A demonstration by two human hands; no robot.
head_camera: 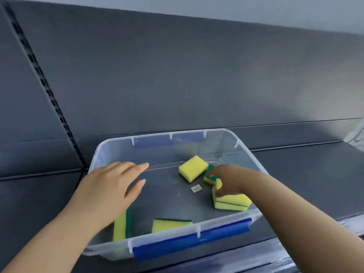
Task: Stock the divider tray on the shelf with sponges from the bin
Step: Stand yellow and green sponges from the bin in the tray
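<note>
**BIN STOCK CHECK: SPONGES, MID-PICK**

Head view. Clear bin (110,148) w/ blue latches, on dark shelf (295,170).
- Right hand (226,180): inside bin, fingers closing on green-topped sponge (209,177); stacked pair (232,203) just under its wrist. Grip looks partial, not lifted.
- Left hand (110,186): open, flat, holding nothing, hovering over bin's left half.
- Loose sponge (193,168) betw. hands; two more (120,227) (169,224) below left hand.
- Divider tray: not in view.

Progress: bin mostly emptied; approx. six sponges left to move, by my count.
</note>
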